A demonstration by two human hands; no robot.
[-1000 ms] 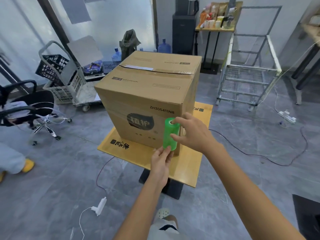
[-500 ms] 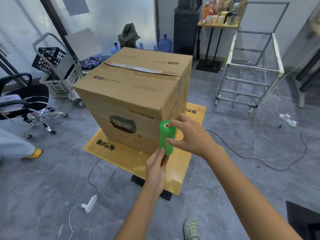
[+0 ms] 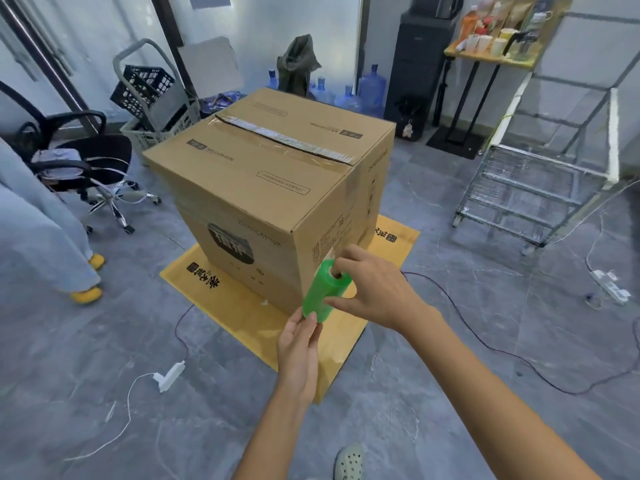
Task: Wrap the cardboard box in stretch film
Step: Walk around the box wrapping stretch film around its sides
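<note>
A large taped cardboard box (image 3: pixel 263 188) stands on a yellow board (image 3: pixel 214 299) set on a low stand. Clear film lies over its lower sides. A green roll of stretch film (image 3: pixel 320 292) is held upright and slightly tilted at the box's near corner. My right hand (image 3: pixel 374 289) grips the roll near its top, one finger in the core. My left hand (image 3: pixel 299 344) holds the roll's bottom end from below.
A black office chair (image 3: pixel 79 161) and a person's legs in yellow shoes (image 3: pixel 86 292) are at the left. A metal rack (image 3: pixel 540 188) lies at the right. Cables and power strips (image 3: pixel 169 375) cross the grey floor. Crates, water bottles and a side table stand at the back.
I have stepped to the right around the box, so its near corner and right side face me. Both hands carried the roll around that corner, and it now tilts.
</note>
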